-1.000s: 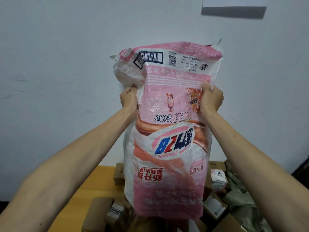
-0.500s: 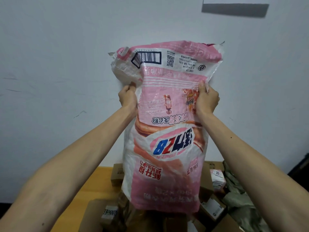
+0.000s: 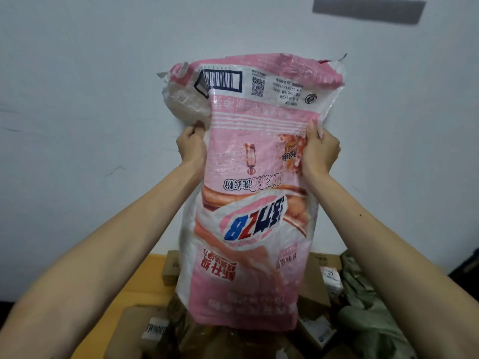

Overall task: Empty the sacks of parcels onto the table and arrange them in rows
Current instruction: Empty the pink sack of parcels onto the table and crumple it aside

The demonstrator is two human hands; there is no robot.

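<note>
Before a white wall [image 3: 77, 99], over a wooden table [image 3: 140, 286], a pink printed sack [image 3: 248, 203] is held upside down, its sides clamped in the left hand [image 3: 191, 147] and right hand [image 3: 321, 151]. Cardboard parcels [image 3: 313, 283] are heaped under its mouth, beside what seems a crumpled green sack [image 3: 363, 307].

Right hand [image 3: 321, 151] long-nailed; right forearm [image 3: 383, 237] bare, small mole [image 3: 360, 215].

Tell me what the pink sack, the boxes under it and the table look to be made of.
The sack: likely woven plastic with a glossy printed film; it crinkles, shines, and frays at a top corner. The boxes: brown cardboard, matte, with white labels. The table: smooth yellow-orange top, wood or wood-look laminate; I cannot tell which.
</note>
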